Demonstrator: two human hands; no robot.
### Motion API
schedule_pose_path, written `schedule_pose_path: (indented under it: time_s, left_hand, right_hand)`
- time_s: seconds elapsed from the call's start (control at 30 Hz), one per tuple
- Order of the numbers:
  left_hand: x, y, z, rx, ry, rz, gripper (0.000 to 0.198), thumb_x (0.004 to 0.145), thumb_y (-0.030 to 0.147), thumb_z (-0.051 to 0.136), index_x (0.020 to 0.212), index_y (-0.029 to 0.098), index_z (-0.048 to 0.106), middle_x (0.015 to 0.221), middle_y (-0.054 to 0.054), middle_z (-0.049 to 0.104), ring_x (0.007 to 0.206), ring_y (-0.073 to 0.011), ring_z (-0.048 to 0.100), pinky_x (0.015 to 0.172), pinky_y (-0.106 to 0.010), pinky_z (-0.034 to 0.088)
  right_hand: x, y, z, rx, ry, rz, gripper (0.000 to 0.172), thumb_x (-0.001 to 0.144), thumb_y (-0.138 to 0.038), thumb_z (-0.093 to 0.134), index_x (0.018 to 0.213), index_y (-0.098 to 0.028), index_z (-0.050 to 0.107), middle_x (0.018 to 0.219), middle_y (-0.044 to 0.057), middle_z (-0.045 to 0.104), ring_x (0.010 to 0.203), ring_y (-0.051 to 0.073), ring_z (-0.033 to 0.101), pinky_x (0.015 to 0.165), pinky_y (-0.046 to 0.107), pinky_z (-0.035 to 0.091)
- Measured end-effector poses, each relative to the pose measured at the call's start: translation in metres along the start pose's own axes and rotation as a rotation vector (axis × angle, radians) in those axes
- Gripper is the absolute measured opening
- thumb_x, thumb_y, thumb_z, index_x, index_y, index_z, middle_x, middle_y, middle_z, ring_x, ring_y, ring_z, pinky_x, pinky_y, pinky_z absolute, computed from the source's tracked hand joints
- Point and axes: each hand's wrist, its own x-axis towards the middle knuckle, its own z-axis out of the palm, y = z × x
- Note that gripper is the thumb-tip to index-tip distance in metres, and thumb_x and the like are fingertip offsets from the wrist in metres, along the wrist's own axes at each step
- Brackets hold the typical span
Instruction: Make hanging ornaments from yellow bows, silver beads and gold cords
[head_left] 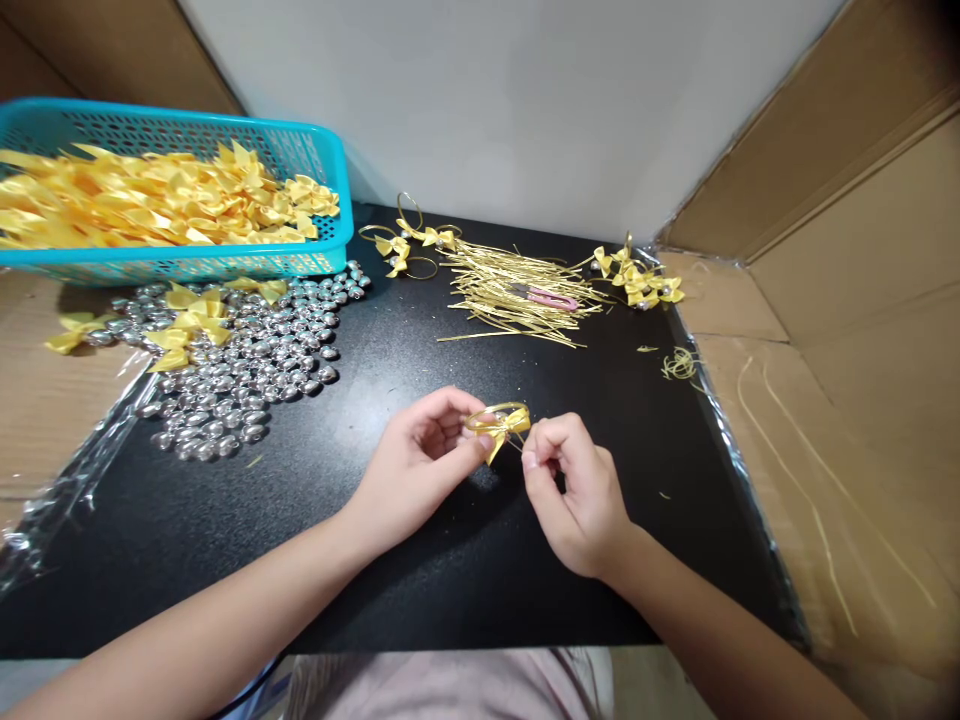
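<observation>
Near the front middle of the black table, my left hand (427, 450) pinches a gold ring with a yellow ribbon bow (513, 422) on it. The ring's loop stands above the fingers and a ribbon tail hangs below the thumb. Just right of the bow, my right hand (574, 490) is closed, thumb against forefinger, on the end of a thin gold wire tie (517, 443) that runs from the bow. Most of the wire inside the right fingers is hidden.
A blue basket (334, 190) full of yellow bows stands back left, with silver beads (247, 370) and loose bows before it. Gold wire ties (510, 290) lie behind my hands with pink-handled snips (551, 299) on top. Finished bow rings (637, 280) and wire scraps (680, 364) lie right.
</observation>
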Motion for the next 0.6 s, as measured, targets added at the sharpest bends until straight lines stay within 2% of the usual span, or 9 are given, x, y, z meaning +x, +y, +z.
schedule_pose_path:
  time_s: [0.23,0.43,0.6]
  left_hand:
    - [0.0001,0.0016,0.0012,0.014,0.002,-0.004,0.008,0.072,0.013,0.073,0.074,0.017,0.067,0.067,0.002,0.069,0.063,-0.0083,0.059,0.060,-0.015,0.046]
    - [0.0012,0.0012,0.0004,-0.003,-0.028,-0.006,0.011,0.072,0.014,0.076,0.073,0.016,0.066,0.064,0.003,0.068,0.060,-0.0072,0.058,0.057,-0.014,0.045]
    - [0.0035,-0.0061,-0.0041,-0.099,-0.066,-0.066,0.015,0.073,0.016,0.079,0.077,0.016,0.065,0.065,0.003,0.069,0.059,-0.0058,0.060,0.060,-0.013,0.046]
  right_hand:
    - [0.0005,-0.0013,0.0004,0.001,0.008,0.018,0.019,0.084,-0.005,0.046,0.083,-0.023,0.039,0.070,-0.004,0.045,0.056,0.010,0.045,0.054,0.023,0.038]
    - [-0.0026,0.0015,0.0022,0.133,0.000,0.098,0.016,0.090,-0.008,0.045,0.085,-0.023,0.040,0.074,-0.004,0.048,0.058,0.008,0.045,0.057,0.022,0.037]
    - [-0.0037,0.0059,0.0044,0.256,0.008,0.128,0.014,0.094,-0.012,0.044,0.087,-0.023,0.041,0.073,-0.005,0.046,0.060,0.008,0.043,0.058,0.022,0.036]
